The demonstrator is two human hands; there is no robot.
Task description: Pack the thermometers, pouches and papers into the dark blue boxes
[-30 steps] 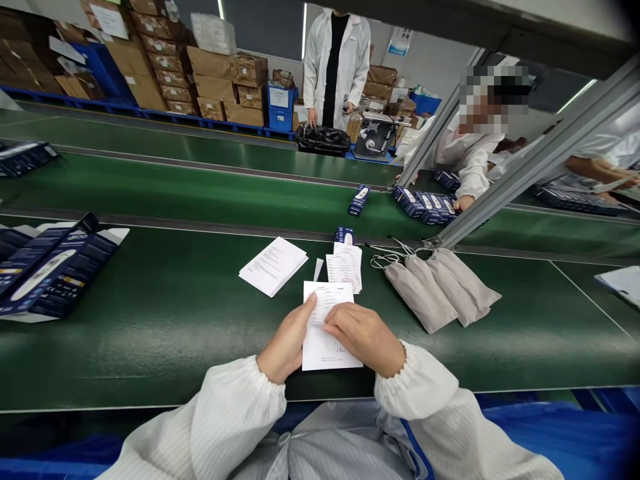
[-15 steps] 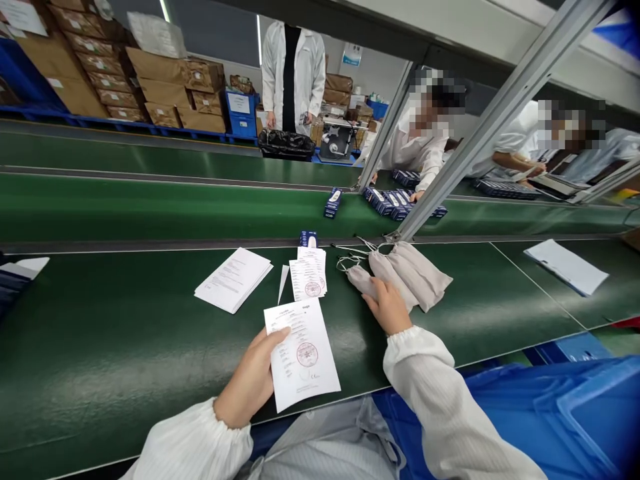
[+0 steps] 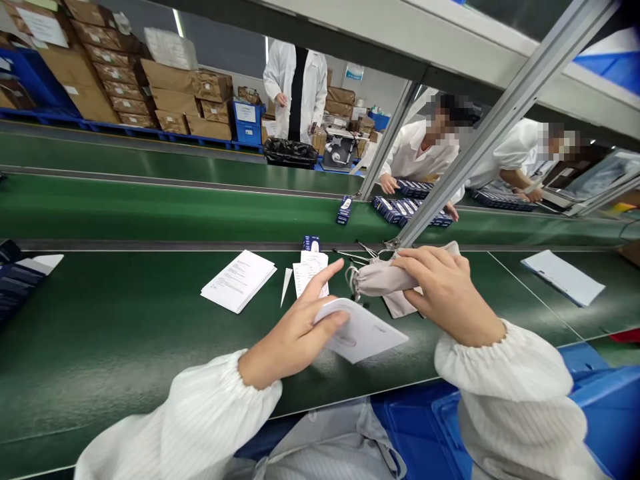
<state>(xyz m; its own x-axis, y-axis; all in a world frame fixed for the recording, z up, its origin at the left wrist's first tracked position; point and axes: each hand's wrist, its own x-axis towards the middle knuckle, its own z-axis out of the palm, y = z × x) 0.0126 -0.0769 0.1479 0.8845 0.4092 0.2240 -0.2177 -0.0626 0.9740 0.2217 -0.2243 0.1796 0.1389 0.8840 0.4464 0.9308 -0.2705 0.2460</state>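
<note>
My left hand (image 3: 297, 330) pinches a white printed leaflet (image 3: 363, 333), tilted, between thumb and fingers, with the index finger stretched out. A grey drawstring pouch (image 3: 377, 279) is gripped in my right hand (image 3: 447, 287), lifted above the belt with its corded end toward my left hand. Beneath it lie more grey pouches (image 3: 400, 305), mostly covered by the hand. Behind my left hand a small stack of printed slips (image 3: 304, 273) lies partly hidden, and a blue box (image 3: 312, 244) stands just beyond it.
A stack of white sheets (image 3: 239, 281) lies on the green belt (image 3: 125, 347). Blue boxes (image 3: 20, 280) sit at far left, a clipboard with papers (image 3: 563, 277) at right. A metal post (image 3: 465, 157) rises ahead. Co-workers in white coats handle blue boxes (image 3: 400, 210) across the line.
My right hand has picked up a pouch from the pile and raised it. My left hand has moved right and up, tilting the leaflet toward the pouch.
</note>
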